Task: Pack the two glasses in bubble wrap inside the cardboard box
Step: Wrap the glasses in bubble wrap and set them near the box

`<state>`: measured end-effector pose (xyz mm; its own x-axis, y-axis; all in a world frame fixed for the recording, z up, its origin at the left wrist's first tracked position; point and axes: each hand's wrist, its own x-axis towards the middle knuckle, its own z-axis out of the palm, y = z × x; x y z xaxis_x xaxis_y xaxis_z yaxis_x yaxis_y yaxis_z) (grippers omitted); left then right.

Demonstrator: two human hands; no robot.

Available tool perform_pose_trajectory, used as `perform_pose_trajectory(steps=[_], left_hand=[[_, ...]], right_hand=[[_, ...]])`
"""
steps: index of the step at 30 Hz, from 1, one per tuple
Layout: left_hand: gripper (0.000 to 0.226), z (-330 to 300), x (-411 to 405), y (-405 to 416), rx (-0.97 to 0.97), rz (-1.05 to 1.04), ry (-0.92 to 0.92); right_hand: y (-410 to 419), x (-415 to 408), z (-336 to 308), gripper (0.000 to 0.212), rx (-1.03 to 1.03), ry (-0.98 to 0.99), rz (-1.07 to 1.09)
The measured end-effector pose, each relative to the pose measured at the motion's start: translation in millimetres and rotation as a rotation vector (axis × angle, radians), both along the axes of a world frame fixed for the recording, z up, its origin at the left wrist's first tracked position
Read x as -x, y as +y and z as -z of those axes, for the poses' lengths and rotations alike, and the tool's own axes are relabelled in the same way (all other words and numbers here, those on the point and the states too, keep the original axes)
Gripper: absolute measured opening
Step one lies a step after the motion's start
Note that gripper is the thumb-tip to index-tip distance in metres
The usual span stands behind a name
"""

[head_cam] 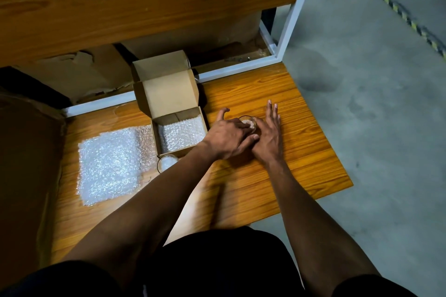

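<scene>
A clear glass (248, 118) stands upright on the wooden table (296, 166), right of the open cardboard box (167, 90). My left hand (228, 138) reaches over it, fingertips pressing a wad of bubble wrap (251, 124) into its mouth. My right hand (270, 137) rests against the glass's right side, thumb at its base and fingers stretched flat. A second glass (167, 163) stands at the box's front edge, partly hidden by my left forearm. Bubble wrap (181, 134) lines the box floor.
A flat sheet of bubble wrap (108, 165) lies on the table left of the box. A white metal frame (241, 69) and a wooden shelf (144, 7) rise behind. The table ends at right over grey concrete floor (386, 128).
</scene>
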<state>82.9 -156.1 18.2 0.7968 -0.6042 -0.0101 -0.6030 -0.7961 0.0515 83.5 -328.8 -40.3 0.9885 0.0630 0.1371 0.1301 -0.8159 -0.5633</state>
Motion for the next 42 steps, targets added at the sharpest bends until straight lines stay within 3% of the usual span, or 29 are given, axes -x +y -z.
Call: perform_pose_trajectory(steps=[8,15,21,28,42], left_hand=[[0.068,10,14,7,-0.022,0.001,-0.049],[0.074,-13,3,-16,-0.081,-0.087,0.052],[0.078,-15,-3,-15,-0.13,-0.028,0.116],[0.062,-5,9,-2,-0.128,0.001,-0.047],[0.072,-2,7,-5,-0.053,-0.005,0.037]], right_hand=[[-2,2,-2,0.064,0.047,0.044,0.012],[-5,0,8,0.04,-0.046,-0.018,-0.009],[-4,-2,11,0.045,-0.006,0.001,0.0],[-4,2,6,0.047,-0.017,0.007,-0.004],[-5,3,4,0.049,0.01,0.035,-0.014]])
